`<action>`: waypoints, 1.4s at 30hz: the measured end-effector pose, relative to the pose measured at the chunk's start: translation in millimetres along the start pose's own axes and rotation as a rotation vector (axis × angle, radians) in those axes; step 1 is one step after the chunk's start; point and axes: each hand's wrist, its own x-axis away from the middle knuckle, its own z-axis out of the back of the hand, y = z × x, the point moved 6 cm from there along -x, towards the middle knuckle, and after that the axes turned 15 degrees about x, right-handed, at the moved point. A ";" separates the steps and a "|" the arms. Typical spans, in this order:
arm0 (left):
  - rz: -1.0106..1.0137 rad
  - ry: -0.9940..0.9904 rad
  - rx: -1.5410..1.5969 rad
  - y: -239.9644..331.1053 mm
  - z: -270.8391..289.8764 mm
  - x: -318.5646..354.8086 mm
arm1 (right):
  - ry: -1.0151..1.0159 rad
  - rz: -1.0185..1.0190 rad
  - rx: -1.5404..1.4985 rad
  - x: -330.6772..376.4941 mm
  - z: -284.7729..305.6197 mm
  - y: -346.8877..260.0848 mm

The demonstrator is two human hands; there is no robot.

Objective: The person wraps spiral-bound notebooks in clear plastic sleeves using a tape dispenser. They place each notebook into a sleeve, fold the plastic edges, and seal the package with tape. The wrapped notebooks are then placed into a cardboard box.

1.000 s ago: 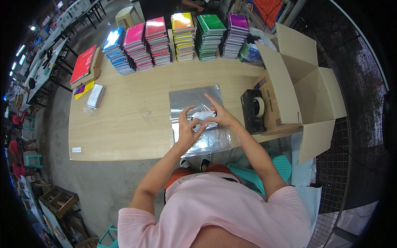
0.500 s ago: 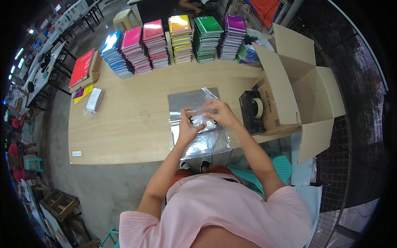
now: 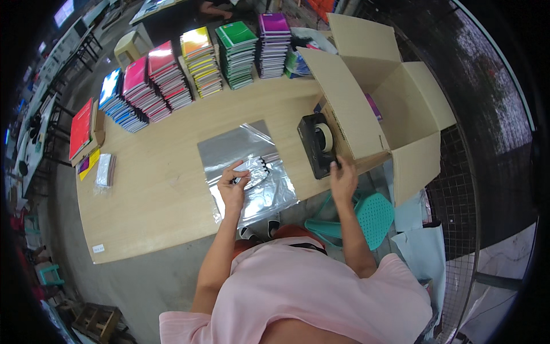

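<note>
A clear plastic bag [image 3: 275, 189] lies flat on the table, partly over a grey sheet [image 3: 219, 150]. On the bag is a small shiny packet [image 3: 259, 175] with black notches along one edge; its contents cannot be made out. My left hand [image 3: 232, 189] is closed, with thumb and fingers pinching the left end of this packet. My right hand [image 3: 344, 182] has its fingers apart and holds nothing visible. It is at the near end of a black tape dispenser [image 3: 311, 146] carrying a roll of pale tape [image 3: 324, 137]; whether it touches the dispenser, I cannot tell.
An open cardboard box [image 3: 344, 109] stands at the right, a purple item [image 3: 373, 107] inside. Several stacks of coloured notebooks, among them a green stack [image 3: 236, 54], line the far edge. At left are a red folder [image 3: 81, 132] and a wrapped packet [image 3: 105, 170]. A green stool [image 3: 375, 221] sits below.
My right hand has left the packet and moved right to the tape dispenser. My left hand stays at the packet. The view has turned, shifting the table leftward in the picture.
</note>
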 end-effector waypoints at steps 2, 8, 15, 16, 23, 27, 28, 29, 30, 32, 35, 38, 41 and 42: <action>0.032 0.013 -0.015 2.6 -4.7 -2.0 | -0.074 -0.178 0.229 -14.7 -10.8 34.3; 0.027 -0.015 -0.101 -8.7 1.7 -0.9 | -0.186 -0.355 0.127 -31.5 -51.6 68.8; 0.047 0.004 -0.052 -5.9 -2.2 0.9 | 0.060 -0.421 -0.100 13.0 -24.0 81.4; 0.034 0.001 -0.056 -5.3 -0.6 0.9 | -0.017 -0.464 -0.069 22.0 -29.1 88.4; -0.113 -0.058 -0.188 8.3 -12.5 1.3 | -0.470 -1.018 -1.319 92.5 -133.2 69.4; -0.109 -0.046 -0.233 13.0 -7.6 4.5 | -0.519 -0.416 -1.144 64.2 -76.9 -83.6; -0.135 -0.050 -0.225 14.9 -9.7 5.7 | -0.539 -0.370 -1.053 59.8 -79.1 -102.6; -0.164 -0.054 -0.216 15.5 -12.1 5.3 | -0.557 -0.321 -0.961 55.0 -82.5 -118.5; -0.193 -0.057 -0.206 16.5 -13.8 5.1 | -0.573 -0.272 -0.868 52.6 -84.0 -126.9; -0.147 -0.046 -0.197 13.6 -13.8 5.0 | -0.532 -0.208 -0.638 53.7 -88.5 -124.3; -0.160 -0.061 -0.219 8.1 -11.1 6.1 | -0.551 -0.223 -0.528 63.0 -98.0 -118.0; -0.077 -0.168 -0.223 13.5 -12.7 -1.2 | -0.639 -0.269 -0.390 76.8 -110.7 -104.4; 0.158 -0.401 -0.146 25.0 -14.6 -18.4 | -0.496 -0.082 -0.261 76.6 -133.8 -94.5; 0.267 -0.460 -0.099 26.5 -15.5 -28.8 | -0.406 0.013 -0.230 76.9 -140.8 -91.8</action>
